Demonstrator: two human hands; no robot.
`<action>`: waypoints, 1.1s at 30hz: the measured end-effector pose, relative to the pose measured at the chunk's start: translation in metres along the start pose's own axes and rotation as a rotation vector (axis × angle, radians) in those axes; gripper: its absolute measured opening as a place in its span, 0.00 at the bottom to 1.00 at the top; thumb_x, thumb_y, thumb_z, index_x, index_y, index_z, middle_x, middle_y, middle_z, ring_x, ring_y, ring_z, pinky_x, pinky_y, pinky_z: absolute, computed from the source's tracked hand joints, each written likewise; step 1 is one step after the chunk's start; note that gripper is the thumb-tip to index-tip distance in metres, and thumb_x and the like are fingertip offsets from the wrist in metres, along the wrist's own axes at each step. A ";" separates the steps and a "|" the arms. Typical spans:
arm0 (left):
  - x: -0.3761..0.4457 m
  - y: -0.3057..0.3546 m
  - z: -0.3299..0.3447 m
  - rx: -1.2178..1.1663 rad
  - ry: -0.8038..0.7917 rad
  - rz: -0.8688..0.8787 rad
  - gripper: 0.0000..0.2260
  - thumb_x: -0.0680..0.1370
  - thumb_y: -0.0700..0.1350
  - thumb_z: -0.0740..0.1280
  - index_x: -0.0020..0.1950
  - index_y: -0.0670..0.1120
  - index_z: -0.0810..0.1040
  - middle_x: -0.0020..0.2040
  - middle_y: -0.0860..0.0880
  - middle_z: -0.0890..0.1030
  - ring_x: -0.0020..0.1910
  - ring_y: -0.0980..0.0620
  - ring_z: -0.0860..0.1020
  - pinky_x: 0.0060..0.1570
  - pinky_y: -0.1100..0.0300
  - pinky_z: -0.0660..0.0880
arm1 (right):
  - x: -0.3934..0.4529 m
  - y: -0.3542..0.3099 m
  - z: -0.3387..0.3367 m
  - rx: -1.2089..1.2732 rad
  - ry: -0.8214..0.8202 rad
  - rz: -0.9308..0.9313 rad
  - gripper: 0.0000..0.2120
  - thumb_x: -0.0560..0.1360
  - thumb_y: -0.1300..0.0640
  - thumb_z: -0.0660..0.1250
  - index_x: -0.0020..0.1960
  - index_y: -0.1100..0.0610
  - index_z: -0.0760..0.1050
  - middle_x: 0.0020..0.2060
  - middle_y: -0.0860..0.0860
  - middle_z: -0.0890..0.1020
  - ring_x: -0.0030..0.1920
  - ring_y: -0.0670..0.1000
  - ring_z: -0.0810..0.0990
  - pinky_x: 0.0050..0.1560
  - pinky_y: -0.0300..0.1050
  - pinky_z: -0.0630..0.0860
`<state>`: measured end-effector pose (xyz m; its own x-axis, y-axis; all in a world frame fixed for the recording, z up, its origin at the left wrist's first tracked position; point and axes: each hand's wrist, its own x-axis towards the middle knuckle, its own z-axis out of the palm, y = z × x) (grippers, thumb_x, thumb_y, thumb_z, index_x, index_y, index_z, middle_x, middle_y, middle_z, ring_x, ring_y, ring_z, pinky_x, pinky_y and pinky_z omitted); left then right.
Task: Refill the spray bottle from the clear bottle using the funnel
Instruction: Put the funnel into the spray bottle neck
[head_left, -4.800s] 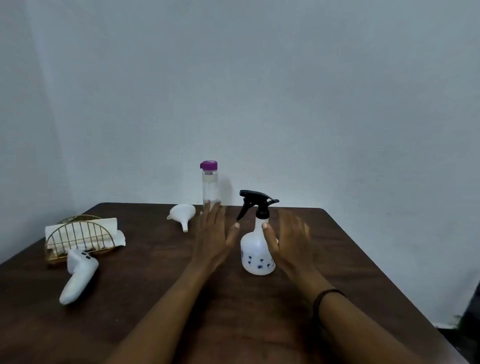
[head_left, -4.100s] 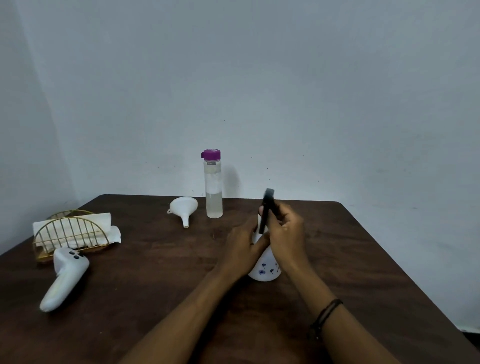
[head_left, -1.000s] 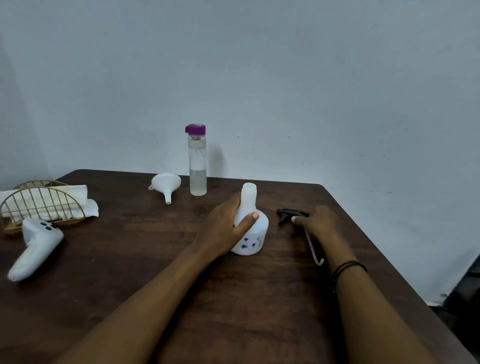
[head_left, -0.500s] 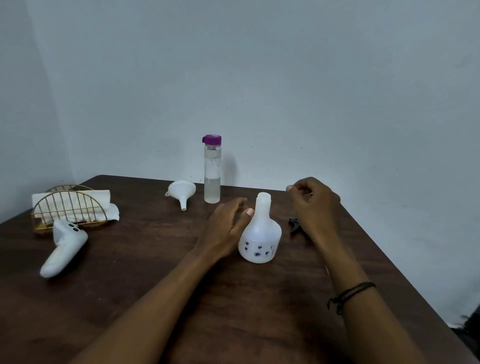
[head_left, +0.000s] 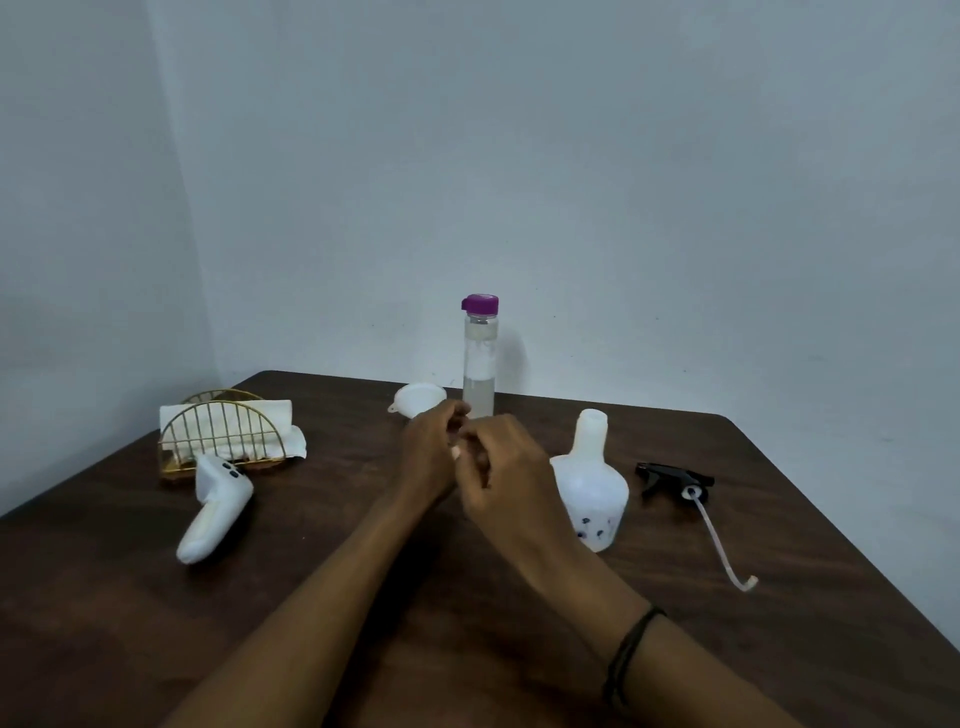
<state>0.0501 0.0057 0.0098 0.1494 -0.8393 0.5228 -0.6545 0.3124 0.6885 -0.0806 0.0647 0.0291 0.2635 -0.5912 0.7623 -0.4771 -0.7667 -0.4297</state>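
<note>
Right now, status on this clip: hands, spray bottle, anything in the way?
Both hands empty, together mid-table. Spray bottle upright, neck open; trigger head lying beside it. Funnel and capped clear bottle untouched. Path clear.

Plain pale grey-blue walls (head_left: 623, 182), bare and matte, meeting in a vertical corner (head_left: 179, 208) at far left. Faint specks and scuffs low on the far wall. Dark brown wooden table (head_left: 467, 649) filling the near half, grain visible, far edge pushed close to the wall, right edge running diagonally toward the near right. Soft, even, dim light; weak shadows on the far wall. No floor or window in view.
</note>
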 end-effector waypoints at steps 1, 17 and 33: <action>0.003 -0.006 -0.004 0.012 0.007 -0.031 0.11 0.74 0.43 0.68 0.55 0.41 0.79 0.46 0.50 0.81 0.46 0.52 0.80 0.47 0.64 0.72 | 0.003 0.004 0.009 -0.016 -0.039 0.039 0.04 0.79 0.58 0.64 0.52 0.55 0.77 0.48 0.49 0.79 0.43 0.42 0.74 0.45 0.29 0.72; 0.034 -0.070 -0.014 0.030 0.111 -0.286 0.11 0.74 0.33 0.62 0.55 0.38 0.77 0.50 0.43 0.82 0.50 0.45 0.80 0.51 0.53 0.77 | 0.063 0.079 0.136 -0.220 -0.360 0.418 0.13 0.79 0.56 0.59 0.62 0.52 0.72 0.57 0.59 0.76 0.61 0.62 0.73 0.56 0.54 0.70; 0.043 -0.086 -0.016 -0.123 0.110 -0.472 0.18 0.76 0.40 0.68 0.66 0.42 0.72 0.58 0.45 0.81 0.58 0.46 0.78 0.61 0.50 0.74 | 0.074 0.083 0.149 -0.177 -0.255 0.379 0.11 0.77 0.61 0.63 0.49 0.55 0.85 0.48 0.56 0.85 0.51 0.59 0.81 0.51 0.49 0.76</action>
<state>0.1244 -0.0504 -0.0186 0.4900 -0.8518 0.1854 -0.4057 -0.0346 0.9133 0.0246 -0.0802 -0.0225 0.2298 -0.8800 0.4157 -0.7085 -0.4441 -0.5484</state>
